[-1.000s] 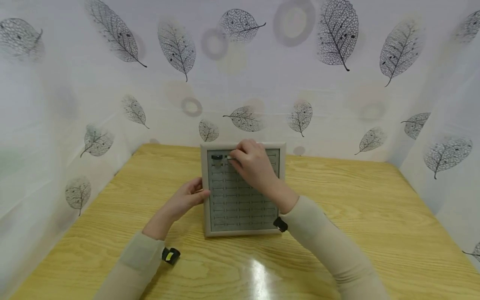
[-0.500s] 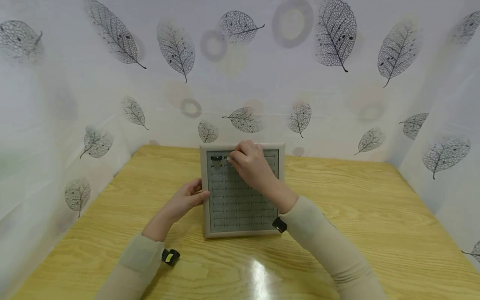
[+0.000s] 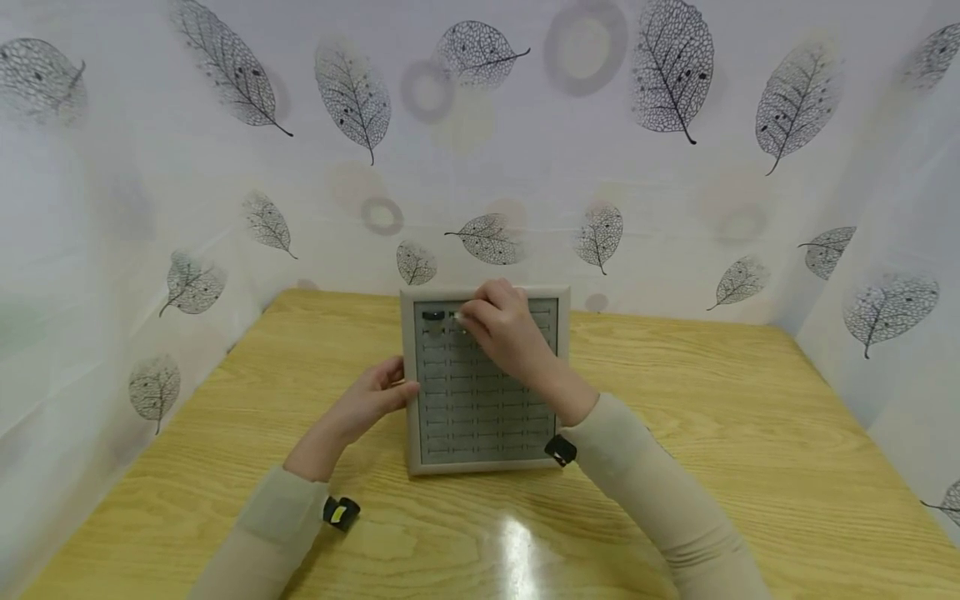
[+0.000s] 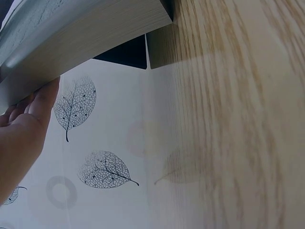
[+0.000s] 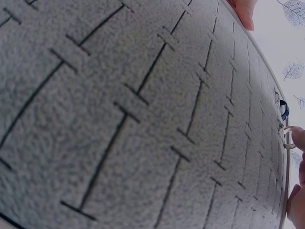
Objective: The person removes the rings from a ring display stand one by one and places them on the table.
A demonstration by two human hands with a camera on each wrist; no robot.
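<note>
Pinching a small pale ring (image 3: pixel 458 317) between your right hand's (image 3: pixel 504 332) fingertips, you have it at the tray's (image 3: pixel 410 392) far row, in the second slot from the tray's left edge. Just beside it, toward that edge, a dark ring (image 3: pixel 433 315) already sits in the first slot. The right wrist view shows the pale ring (image 5: pixel 287 138) upright against the grey pad, with a fingertip (image 5: pixel 299 137) touching it and the dark ring (image 5: pixel 284 109) one slot on.

The slots run across the tray, left to right, so the ring's band has to stand along that line to seat. Your hand lies over the tray from its near right corner, fingers pointing toward the far left, and the ring is at the very tips, not under the palm. Whether the ring is fully down in the slit I cannot tell.

Your left hand (image 3: pixel 371 398) rests against the tray's left rim about halfway along it, fingers loosely curled on the frame. The left wrist view shows those fingers (image 4: pixel 28 114) under the frame's edge. It is well apart from the ring; the right hand is the nearer one.

The tray lies flat on a wooden table (image 3: pixel 750 417), near its far edge, with leaf-print walls (image 3: pixel 225 167) around.
</note>
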